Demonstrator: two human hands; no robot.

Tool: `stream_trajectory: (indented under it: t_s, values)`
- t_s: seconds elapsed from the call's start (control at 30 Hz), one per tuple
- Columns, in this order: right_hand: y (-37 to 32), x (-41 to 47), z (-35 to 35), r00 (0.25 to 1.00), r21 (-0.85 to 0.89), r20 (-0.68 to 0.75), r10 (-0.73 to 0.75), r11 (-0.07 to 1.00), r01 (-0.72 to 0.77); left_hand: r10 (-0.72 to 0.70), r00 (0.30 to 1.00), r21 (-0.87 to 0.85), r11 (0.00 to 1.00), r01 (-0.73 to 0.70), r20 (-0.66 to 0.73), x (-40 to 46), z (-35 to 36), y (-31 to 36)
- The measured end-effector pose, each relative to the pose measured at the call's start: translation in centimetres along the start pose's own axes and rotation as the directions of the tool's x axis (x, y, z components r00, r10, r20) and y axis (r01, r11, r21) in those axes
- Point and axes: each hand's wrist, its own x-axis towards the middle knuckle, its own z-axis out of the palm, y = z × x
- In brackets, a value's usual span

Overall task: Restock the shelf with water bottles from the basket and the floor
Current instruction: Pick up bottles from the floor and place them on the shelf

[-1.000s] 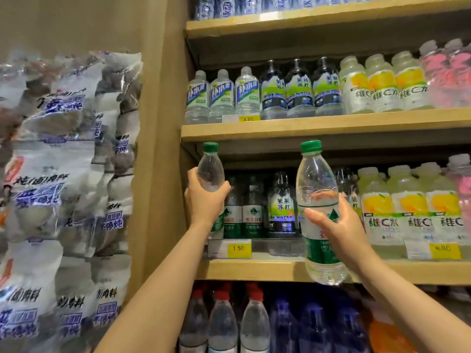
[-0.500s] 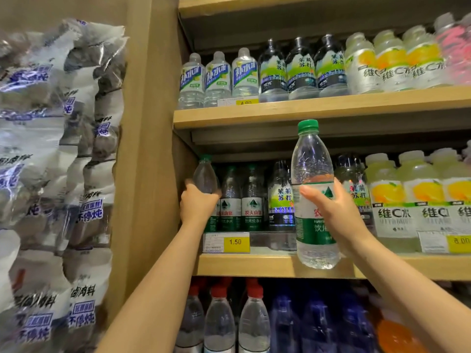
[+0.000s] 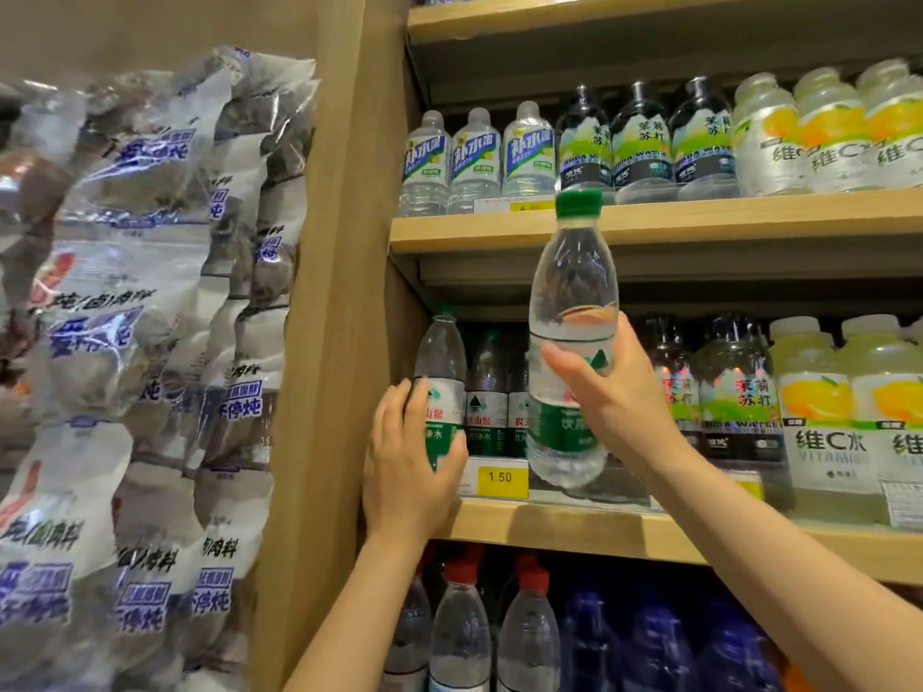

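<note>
This is a shop, a small grocery or convenience store. Wooden shelves (image 3: 649,224) hold tidy rows of drinks with labels facing out: clear water bottles (image 3: 474,157), dark-labelled soda water (image 3: 642,137) and pale yellow vitamin drinks (image 3: 819,417). A yellow price tag (image 3: 501,477) reading 1.50 sits on the near shelf edge, and another tag (image 3: 532,207) sits on the shelf above. To the left, printed plastic food packets (image 3: 140,317) hang in overlapping columns beside the wooden side panel (image 3: 329,292).
</note>
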Motion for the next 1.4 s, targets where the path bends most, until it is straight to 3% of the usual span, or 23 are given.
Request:
stream_trajectory:
  t_s: [0.1, 0.2, 0.3, 0.4, 0.53, 0.73, 1.0, 1.13, 1.4]
  values:
    - [0.1, 1.8, 3.4, 0.997, 0.065, 0.076, -0.027, 0.998, 0.022, 0.025, 0.991, 0.133, 0.99, -0.042, 0.128, -1.8, 0.1, -2.0]
    - [2.4, 4.1, 6.1, 0.998, -0.042, 0.065, 0.013, 0.999, -0.01, 0.033, 0.979, 0.191, 0.979, -0.072, 0.199, -1.7, 0.2, -2.2]
    - [5.5, 5.5, 7.6, 0.99, -0.241, -0.02, 0.141, 0.96, -0.142, 0.038, 0.976, 0.2, 0.976, -0.082, 0.213, -1.9, 0.2, -2.5]
    - [7.7, 5.5, 8.4, 0.943, -0.446, -0.088, 0.32, 0.834, -0.325, 0.059, 0.981, 0.214, 0.972, -0.099, 0.186, -2.0, 0.1, -2.6]
    - [9.2, 5.7, 8.6, 0.837, -0.522, -0.045, 0.545, 0.702, -0.485, 0.069, 0.983, 0.203, 0.974, -0.104, 0.169, -2.0, 0.0, -2.4]
    - [9.4, 6.0, 8.8, 0.817, -0.652, 0.06, 0.573, 0.643, -0.403, 0.056, 0.983, 0.185, 0.979, -0.088, 0.173, -2.2, 0.0, -2.4]
    - [8.7, 5.2, 7.6, 0.795, -0.6, 0.166, 0.584, 0.7, -0.389, 0.062, 0.982, 0.159, 0.983, -0.091, 0.178, -2.2, -0.2, -2.2]
    - [8.0, 4.3, 8.0, 0.822, -0.56, 0.203, 0.533, 0.752, -0.349, 0.064, 0.983, 0.177, 0.98, -0.094, 0.169, -2.1, -0.1, -2.1]
    - [8.3, 4.0, 8.5, 0.866, -0.599, 0.197, 0.46, 0.756, -0.265, 0.053, 0.97, 0.197, 0.975, -0.102, 0.237, -1.7, -0.6, -1.9]
